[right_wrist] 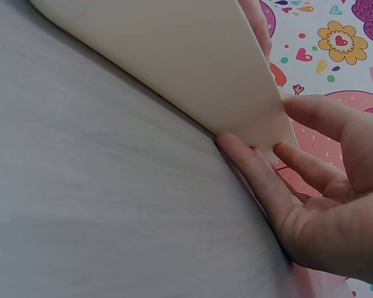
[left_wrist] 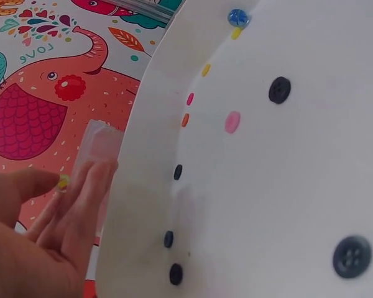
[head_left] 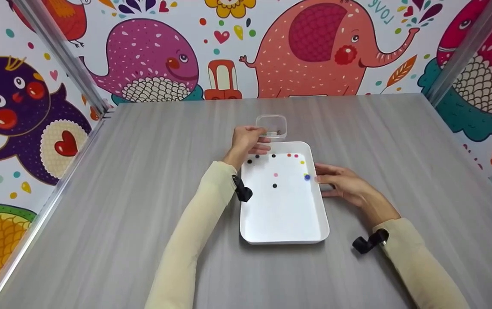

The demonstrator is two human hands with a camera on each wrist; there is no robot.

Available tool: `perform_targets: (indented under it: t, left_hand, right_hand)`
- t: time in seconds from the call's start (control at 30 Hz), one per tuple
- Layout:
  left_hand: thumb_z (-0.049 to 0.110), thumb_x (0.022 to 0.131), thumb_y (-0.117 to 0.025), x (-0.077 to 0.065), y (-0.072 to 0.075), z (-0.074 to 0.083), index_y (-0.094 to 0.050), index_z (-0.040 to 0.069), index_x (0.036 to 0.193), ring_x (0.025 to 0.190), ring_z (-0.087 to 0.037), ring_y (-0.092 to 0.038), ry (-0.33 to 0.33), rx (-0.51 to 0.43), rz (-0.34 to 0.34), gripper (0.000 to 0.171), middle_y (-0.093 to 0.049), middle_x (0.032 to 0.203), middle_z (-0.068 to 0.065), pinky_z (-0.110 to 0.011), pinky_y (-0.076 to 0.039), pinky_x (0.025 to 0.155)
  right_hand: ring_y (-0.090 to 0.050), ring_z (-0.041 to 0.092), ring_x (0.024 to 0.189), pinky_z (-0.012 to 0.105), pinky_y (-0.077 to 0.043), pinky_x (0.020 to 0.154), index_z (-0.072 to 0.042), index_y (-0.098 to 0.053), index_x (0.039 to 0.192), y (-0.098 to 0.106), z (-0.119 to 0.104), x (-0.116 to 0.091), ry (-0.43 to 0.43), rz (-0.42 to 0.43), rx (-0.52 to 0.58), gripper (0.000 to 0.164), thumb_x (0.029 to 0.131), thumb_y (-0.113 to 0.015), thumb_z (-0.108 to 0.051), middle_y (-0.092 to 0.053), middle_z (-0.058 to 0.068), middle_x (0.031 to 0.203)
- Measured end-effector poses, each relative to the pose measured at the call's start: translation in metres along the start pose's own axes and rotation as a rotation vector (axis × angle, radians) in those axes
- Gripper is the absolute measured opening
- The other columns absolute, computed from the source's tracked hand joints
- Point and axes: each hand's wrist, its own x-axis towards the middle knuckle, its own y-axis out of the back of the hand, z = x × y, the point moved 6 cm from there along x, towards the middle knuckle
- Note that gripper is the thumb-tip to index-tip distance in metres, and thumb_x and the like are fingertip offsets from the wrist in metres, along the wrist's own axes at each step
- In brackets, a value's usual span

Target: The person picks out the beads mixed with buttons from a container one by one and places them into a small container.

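My left hand is at the far end of a white tray, beside a small clear plastic box. Its thumb and a finger pinch a small clear marble with yellow inside; the other fingers extend by the box. My right hand touches the tray's right outer wall with its fingertips, fingers mostly straight. Inside the tray lie several black buttons, a pink button, a blue marble and small yellow, orange and magenta pieces. A few tiny items in the box are too small to tell.
The tray and box stand on a grey wood-grain table. A wall with printed cartoon animals rises behind, and metal frame posts stand at the corners. Black wrist cameras sit on both sleeves.
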Motion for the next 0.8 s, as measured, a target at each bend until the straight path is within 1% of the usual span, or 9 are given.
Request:
perform_targets:
  t: [0.2,0.4,0.57,0.67,0.8]
  left_hand:
    - [0.022,0.098,-0.064,0.0000,-0.0004,-0.0014,-0.068,0.007,0.116,0.075,-0.024,-0.077,-0.026,0.004,0.013,0.023,-0.077,0.099,-0.015,-0.031,-0.065,0.065]
    - [0.022,0.098,-0.065,-0.0015,-0.0026,-0.0002,-0.068,0.007,0.115,0.073,-0.022,-0.077,-0.042,0.023,0.026,0.023,-0.078,0.096,-0.014,-0.031,-0.064,0.064]
    - [0.022,0.099,-0.064,-0.0025,-0.0036,-0.0002,-0.068,0.007,0.117,0.073,-0.022,-0.077,-0.060,0.020,0.004,0.024,-0.078,0.097,-0.014,-0.031,-0.064,0.065]
    - [0.024,0.099,-0.064,-0.0036,-0.0030,-0.0017,-0.068,0.008,0.117,0.074,-0.022,-0.077,-0.059,0.027,-0.014,0.024,-0.078,0.097,-0.013,-0.032,-0.065,0.065]
    - [0.024,0.098,-0.065,-0.0067,-0.0040,-0.0023,-0.068,0.007,0.118,0.081,-0.026,-0.077,-0.068,0.040,-0.050,0.027,-0.077,0.099,-0.015,-0.033,-0.065,0.065]
  right_hand:
    - [-0.059,0.008,0.115,0.039,-0.059,0.097,-0.002,-0.026,0.157,0.0002,0.0002,0.0012,0.008,-0.014,-0.001,0.071,0.097,-0.063,-0.011,-0.031,0.019,0.161]
    - [-0.060,0.007,0.114,0.038,-0.059,0.096,-0.001,-0.025,0.157,-0.0004,-0.0012,0.0010,0.013,-0.013,0.011,0.073,0.097,-0.064,-0.011,-0.030,0.020,0.161]
    - [-0.060,0.007,0.113,0.038,-0.059,0.096,-0.001,-0.024,0.158,-0.0004,-0.0015,0.0006,0.017,-0.016,0.015,0.074,0.097,-0.064,-0.011,-0.028,0.021,0.162]
    - [-0.060,0.007,0.114,0.038,-0.060,0.096,-0.001,-0.024,0.158,-0.0007,-0.0014,0.0002,0.015,-0.019,0.016,0.073,0.097,-0.063,-0.011,-0.028,0.021,0.162]
    - [-0.060,0.008,0.114,0.038,-0.060,0.095,-0.001,-0.024,0.158,-0.0013,-0.0017,0.0001,0.015,-0.019,0.021,0.073,0.097,-0.063,-0.011,-0.027,0.021,0.162]
